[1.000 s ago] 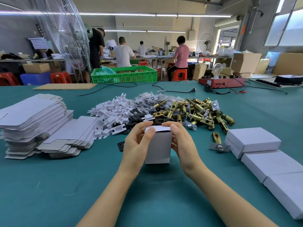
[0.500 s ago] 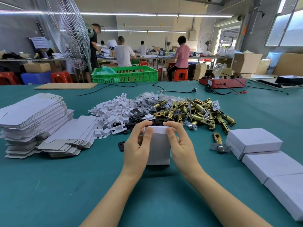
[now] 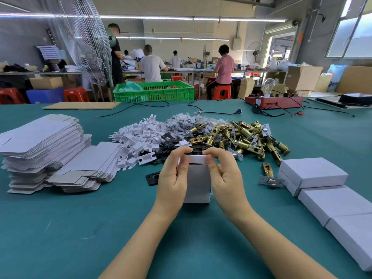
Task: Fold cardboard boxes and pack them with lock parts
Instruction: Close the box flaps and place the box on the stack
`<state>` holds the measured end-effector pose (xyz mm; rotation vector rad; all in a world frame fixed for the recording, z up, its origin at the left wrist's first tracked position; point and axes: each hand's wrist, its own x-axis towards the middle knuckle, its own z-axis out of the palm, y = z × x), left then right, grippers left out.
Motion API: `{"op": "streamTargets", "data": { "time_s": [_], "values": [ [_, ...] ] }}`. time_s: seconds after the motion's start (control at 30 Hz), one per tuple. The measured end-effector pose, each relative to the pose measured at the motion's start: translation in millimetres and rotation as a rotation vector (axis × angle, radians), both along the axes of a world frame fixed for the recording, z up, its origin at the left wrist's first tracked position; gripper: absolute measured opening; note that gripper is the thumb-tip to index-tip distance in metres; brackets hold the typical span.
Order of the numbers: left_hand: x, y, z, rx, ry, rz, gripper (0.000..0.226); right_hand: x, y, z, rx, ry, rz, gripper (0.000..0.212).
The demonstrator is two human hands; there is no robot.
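A small white cardboard box (image 3: 198, 184) stands on end on the green table (image 3: 60, 228) in front of me. My left hand (image 3: 174, 178) grips its left side, thumb on the front and fingers curled over the top flap. My right hand (image 3: 224, 176) grips the right side the same way, fingertips on the top edge. Behind the box lie a pile of brass latch bolts (image 3: 247, 137), white plastic pieces (image 3: 138, 137) and black plates (image 3: 171, 141). One loose latch (image 3: 268, 175) lies to the right.
Stacks of flat box blanks (image 3: 42, 146) sit at the left. Closed white boxes (image 3: 314, 172) line the right edge. A lone black plate (image 3: 153, 178) lies beside my left hand. Farther back are a green crate (image 3: 155, 91), cables, a red tester and people at benches.
Both hands have shifted up the box, and the fingers now curl over the top flap, pressing it down flatter than before. The box has stayed in place.
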<state>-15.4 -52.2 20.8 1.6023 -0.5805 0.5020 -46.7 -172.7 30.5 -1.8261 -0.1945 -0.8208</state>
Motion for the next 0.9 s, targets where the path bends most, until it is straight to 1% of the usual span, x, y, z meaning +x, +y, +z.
{"op": "streamTargets", "data": {
  "time_s": [0.13, 0.37, 0.53, 0.8, 0.9],
  "values": [
    [-2, 2, 0, -0.022, 0.026, -0.011, 0.023, 2, -3, -1, 0.006, 0.005, 0.022, 0.009],
    [-3, 5, 1, -0.053, 0.058, -0.039, 0.020, 2, -4, -3, -0.004, 0.003, 0.018, 0.007],
    [-4, 5, 7, -0.085, 0.078, -0.057, 0.026, 2, -5, -4, -0.067, -0.024, -0.006, 0.002],
    [-3, 3, 8, -0.065, 0.049, -0.043, 0.028, 1, -9, -2, -0.086, -0.029, 0.023, 0.015],
    [-3, 4, 7, -0.075, 0.065, -0.045, 0.024, 0, -9, 0, -0.072, -0.023, 0.021, 0.012]
  ]
}}
